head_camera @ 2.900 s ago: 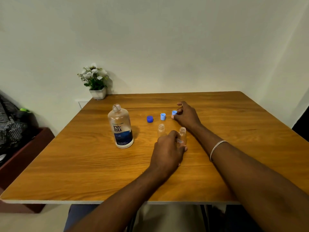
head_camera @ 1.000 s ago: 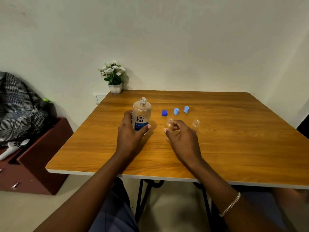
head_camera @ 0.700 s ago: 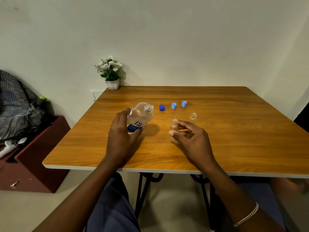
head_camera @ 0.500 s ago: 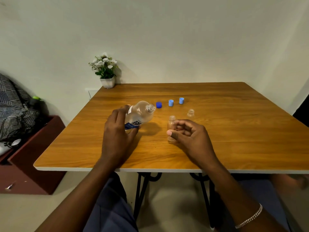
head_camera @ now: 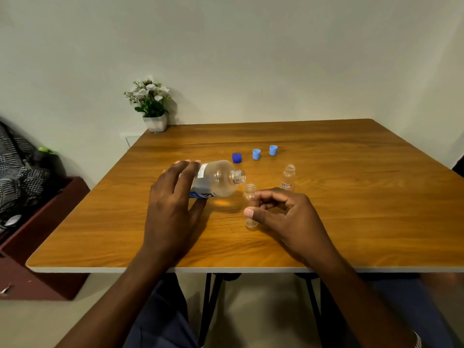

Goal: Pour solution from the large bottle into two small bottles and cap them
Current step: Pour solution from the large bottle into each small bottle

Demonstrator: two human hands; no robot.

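- Left hand (head_camera: 173,212) is wrapped round the large bottle (head_camera: 216,178), tipped nearly flat, its open mouth just beside the nearer small bottle (head_camera: 250,190).
- Right hand (head_camera: 283,214) pinches that bottle upright on the table (head_camera: 351,209).
- Risk: the mouth sits left of the narrow neck, so a gush could miss or overflow onto the table.
- Second small bottle (head_camera: 288,177) stands apart, uncapped, with three caps (head_camera: 256,154) behind.
- Can't make out any stream or liquid levels. Right-hand fingers (head_camera: 266,195) hide the held bottle's middle.
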